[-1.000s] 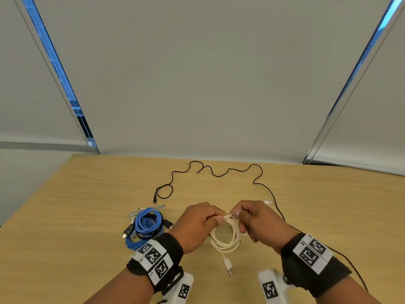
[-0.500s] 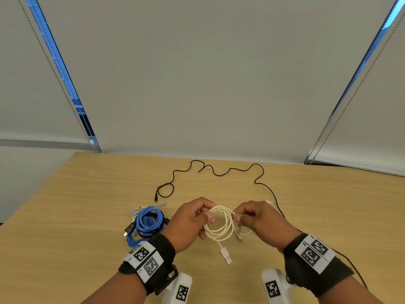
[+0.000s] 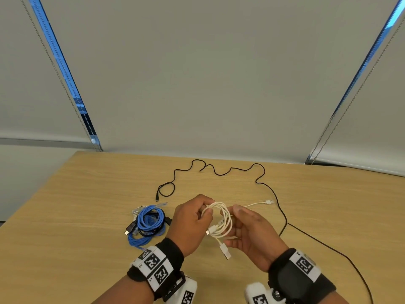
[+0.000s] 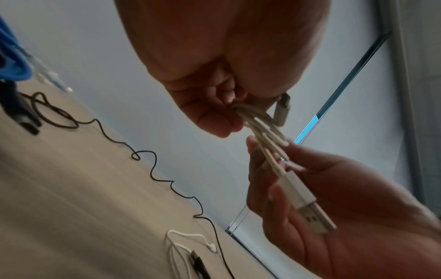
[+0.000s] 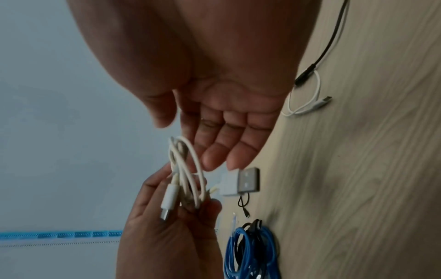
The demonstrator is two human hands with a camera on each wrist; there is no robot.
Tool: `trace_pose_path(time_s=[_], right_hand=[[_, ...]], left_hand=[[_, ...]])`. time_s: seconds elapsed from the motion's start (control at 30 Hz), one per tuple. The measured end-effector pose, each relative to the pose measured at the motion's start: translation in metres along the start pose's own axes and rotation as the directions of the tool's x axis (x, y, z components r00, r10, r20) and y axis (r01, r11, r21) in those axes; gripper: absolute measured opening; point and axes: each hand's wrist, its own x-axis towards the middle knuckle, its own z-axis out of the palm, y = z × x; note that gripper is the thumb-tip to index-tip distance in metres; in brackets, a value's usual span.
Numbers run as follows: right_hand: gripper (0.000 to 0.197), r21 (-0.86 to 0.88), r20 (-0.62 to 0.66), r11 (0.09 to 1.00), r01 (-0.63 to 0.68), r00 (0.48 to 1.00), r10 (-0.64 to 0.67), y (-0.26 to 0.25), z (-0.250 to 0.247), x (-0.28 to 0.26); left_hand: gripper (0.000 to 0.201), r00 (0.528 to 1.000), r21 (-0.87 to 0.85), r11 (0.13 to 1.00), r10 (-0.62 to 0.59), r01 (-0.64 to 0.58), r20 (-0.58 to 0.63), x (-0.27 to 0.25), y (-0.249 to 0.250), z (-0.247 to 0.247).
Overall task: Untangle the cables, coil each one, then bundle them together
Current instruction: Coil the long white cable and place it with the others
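Note:
A white cable [image 3: 221,223] is wound into a small coil and held above the table. My left hand [image 3: 207,213] pinches the coil's left side; the left wrist view shows the left hand [image 4: 229,117] curled round the white cable [image 4: 262,124]. My right hand [image 3: 236,224] is open, its straight fingers [image 5: 222,151] just behind the white cable [image 5: 188,169]. The cable's USB plug [image 3: 225,252] hangs below the coil. A coiled blue cable [image 3: 150,220] lies on a coiled black one at the left.
A long black cable [image 3: 219,172] snakes loose across the far side of the wooden table [image 3: 87,205] and runs off past my right wrist. A second, short white cable [image 3: 260,203] lies on the table just right of my hands.
My right hand has let go of the white coil and opened behind it. My left hand keeps its grip and has turned the coil more upright.

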Motion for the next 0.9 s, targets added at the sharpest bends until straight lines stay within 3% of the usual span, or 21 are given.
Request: trace_pose_path(time_s=[0.1,0.17,0.23,0.33,0.4,0.5,0.6,0.73,0.9], right_hand=[[0.017,-0.197,-0.032,0.978,0.072,0.996,-0.080,0.002,0.002,0.004],[0.009,-0.285,-0.030,0.954,0.092,0.994,-0.105,0.000,-0.003,0.009],[0.011,-0.277,0.052,0.956,0.093,0.995,-0.082,-0.004,-0.010,0.012],[0.026,-0.189,0.212,0.979,0.073,0.977,-0.032,-0.003,-0.017,0.014],[0.027,-0.212,0.207,0.976,0.044,0.978,0.001,0.004,-0.013,0.018],[0.012,-0.338,0.086,0.941,0.031,0.996,-0.002,0.019,0.006,0.028],[0.015,-0.340,0.101,0.940,0.030,0.995,0.004,0.026,0.022,0.035],[0.016,-0.407,0.030,0.913,0.016,1.000,-0.004,0.021,0.006,0.044],[0.017,-0.568,-0.259,0.815,-0.120,0.965,-0.039,0.019,-0.056,0.058]], left_hand=[[0.018,0.999,0.047,0.998,-0.032,0.031,0.020,0.000,0.001,-0.005],[0.017,0.985,-0.071,0.986,-0.145,0.151,0.091,-0.001,0.004,-0.009],[0.015,0.931,-0.323,0.882,-0.274,0.344,0.243,-0.003,0.007,-0.019],[0.014,0.832,-0.547,0.649,-0.268,0.529,0.486,-0.008,0.008,-0.038],[0.017,0.815,-0.508,0.669,-0.274,0.542,0.510,-0.010,0.003,-0.047],[0.010,0.876,-0.253,0.855,-0.372,0.452,0.306,-0.010,-0.009,-0.051],[0.019,0.916,-0.084,0.913,-0.392,0.399,0.081,-0.009,-0.024,-0.056],[0.015,0.916,0.120,0.911,-0.377,0.394,-0.140,0.000,-0.048,-0.084],[0.006,0.873,0.390,0.782,-0.413,0.486,-0.260,0.010,-0.074,-0.109]])
